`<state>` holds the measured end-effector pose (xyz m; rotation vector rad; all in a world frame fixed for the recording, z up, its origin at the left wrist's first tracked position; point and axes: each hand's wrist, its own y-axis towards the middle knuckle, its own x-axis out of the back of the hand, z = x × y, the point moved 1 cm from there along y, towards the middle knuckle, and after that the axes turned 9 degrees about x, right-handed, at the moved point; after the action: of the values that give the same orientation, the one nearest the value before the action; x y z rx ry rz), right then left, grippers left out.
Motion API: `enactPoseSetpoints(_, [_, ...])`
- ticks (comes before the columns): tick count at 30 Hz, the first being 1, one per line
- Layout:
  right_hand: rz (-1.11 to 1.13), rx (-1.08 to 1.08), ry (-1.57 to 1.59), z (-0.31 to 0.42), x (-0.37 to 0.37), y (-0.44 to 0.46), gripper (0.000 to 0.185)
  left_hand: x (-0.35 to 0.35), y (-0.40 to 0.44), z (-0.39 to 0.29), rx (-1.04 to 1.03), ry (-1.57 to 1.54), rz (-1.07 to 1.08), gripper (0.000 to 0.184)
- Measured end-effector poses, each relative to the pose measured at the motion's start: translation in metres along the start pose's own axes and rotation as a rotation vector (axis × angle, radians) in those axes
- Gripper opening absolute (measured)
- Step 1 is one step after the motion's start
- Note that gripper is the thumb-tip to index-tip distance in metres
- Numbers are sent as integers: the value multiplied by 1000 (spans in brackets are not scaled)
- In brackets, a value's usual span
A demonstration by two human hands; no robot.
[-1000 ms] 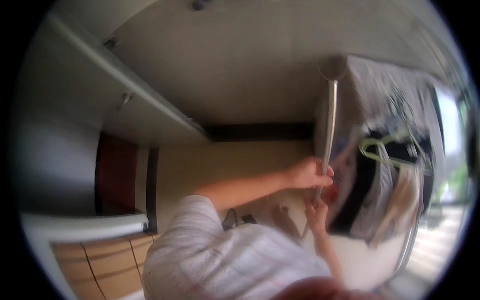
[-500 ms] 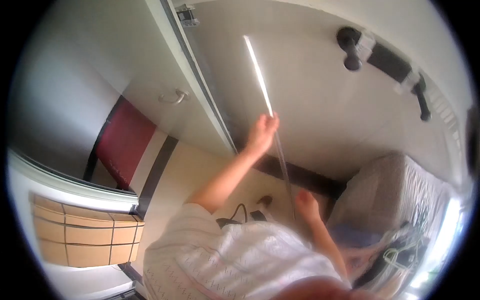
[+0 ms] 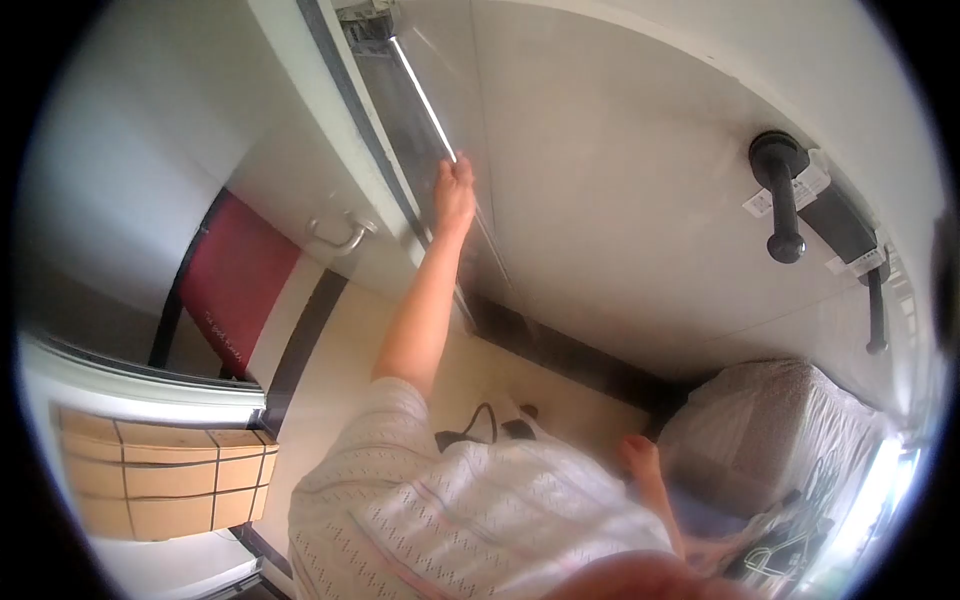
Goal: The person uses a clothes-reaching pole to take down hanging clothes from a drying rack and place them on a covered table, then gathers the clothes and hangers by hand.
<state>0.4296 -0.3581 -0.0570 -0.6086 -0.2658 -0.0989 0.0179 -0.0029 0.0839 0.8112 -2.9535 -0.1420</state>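
My left hand (image 3: 456, 197) is raised against the grey wall, its fingers closed round a thin shiny metal rod (image 3: 424, 97). The rod stands tilted, its bright upper end close to a small fitting (image 3: 368, 28) beside the door frame. Below the hand the rod turns faint and thin against the wall. Lower down, by my right hip, my right hand (image 3: 639, 456) looks curled closed, away from the rod. Whatever its fingers may hold is hidden.
A door with a metal handle (image 3: 345, 236) stands at left, a red mat (image 3: 240, 275) beyond it. A strapped cardboard box (image 3: 165, 475) sits lower left. Black wall fittings (image 3: 785, 205) jut out at upper right, above a plastic-covered bulky object (image 3: 760, 420).
My left hand has moved up and left with the rod, bringing its upper end near the fitting by the door frame. My right hand is slightly lower and further right in view.
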Motion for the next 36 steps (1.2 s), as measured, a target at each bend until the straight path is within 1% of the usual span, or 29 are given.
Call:
enactPoseSetpoints(3, [29,26,64,-20,23,11,17,6,4,11,96,395,-129,30])
enactPoseSetpoints(4, [1,24,106,-33,30,1,16,9,11,33,-85,375,-190,25])
enactPoseSetpoints(5, [-53,82,315,-28,29,-11,15,14,22,56,-266,332,-227,20])
enactPoseSetpoints(6, [-111,128,93,4,29,-21,14,17,18,44,-276,487,-178,15])
enactPoseSetpoints(7, [-85,95,-26,-21,42,-19,14,15,30,55,-302,557,-105,17])
enactPoseSetpoints(8, [-123,188,-70,-2,51,-30,14,26,37,73,-325,645,-24,22])
enactPoseSetpoints(10, [-264,189,-117,30,72,-61,17,39,53,118,-443,849,110,34])
enactPoseSetpoints(11, [-324,229,-48,41,83,-73,17,18,10,72,105,499,-28,41])
enactPoseSetpoints(12, [-383,232,19,58,94,-88,17,13,-10,68,26,711,-137,48])
enactPoseSetpoints(13, [-426,248,84,75,110,-105,17,12,-12,81,-49,714,-37,50])
enactPoseSetpoints(14, [-538,262,149,91,125,-130,17,27,0,119,-96,855,-21,50])
enactPoseSetpoints(15, [-644,281,207,103,140,-152,17,28,10,150,-145,993,-19,50])
enactPoseSetpoints(17, [-830,320,293,99,181,-200,19,9,-27,149,-19,1068,94,44])
enactPoseSetpoints(19, [-1105,337,203,97,219,-252,21,-17,-60,167,518,649,403,40])
enactPoseSetpoints(21, [-1227,282,243,60,265,-285,26,-61,-124,164,564,581,656,39])
enactPoseSetpoints(22, [-1224,248,316,48,277,-286,27,-87,-156,152,612,566,783,36])
enactPoseSetpoints(23, [-1217,220,386,35,290,-287,28,-111,-182,157,595,566,899,33])
enactPoseSetpoints(24, [-1204,195,452,20,305,-282,28,-139,-217,138,541,620,1017,31])
enactPoseSetpoints(25, [-1158,211,612,-5,325,-267,26,-165,-250,115,479,636,1185,31])
enactPoseSetpoints(26, [-1126,288,630,-8,329,-263,24,-187,-289,102,452,583,1262,28])
enactPoseSetpoints(27, [-1091,365,648,-4,330,-252,22,-209,-314,93,386,582,1353,29])
enactPoseSetpoints(28, [-1041,384,720,-20,345,-237,21,-229,-342,75,395,542,1465,28])
enactPoseSetpoints(29, [-988,398,788,-36,362,-224,20,-247,-370,58,330,509,1559,28])
enactPoseSetpoints(30, [-1011,399,854,-33,364,-219,20,-260,-399,40,308,473,1613,28])
enactPoseSetpoints(31, [-990,364,941,-30,364,-218,20,-270,-427,21,286,435,1664,28])
enactPoseSetpoints(33, [-1034,278,1091,-11,361,-220,19,-286,-476,-7,243,393,1787,28])
enactPoseSetpoints(35, [-656,561,1228,-22,372,-225,19,-297,-515,-30,267,332,1880,27])
enactPoseSetpoints(36, [-458,695,1282,-24,375,-228,19,-303,-528,-40,233,302,1911,27])
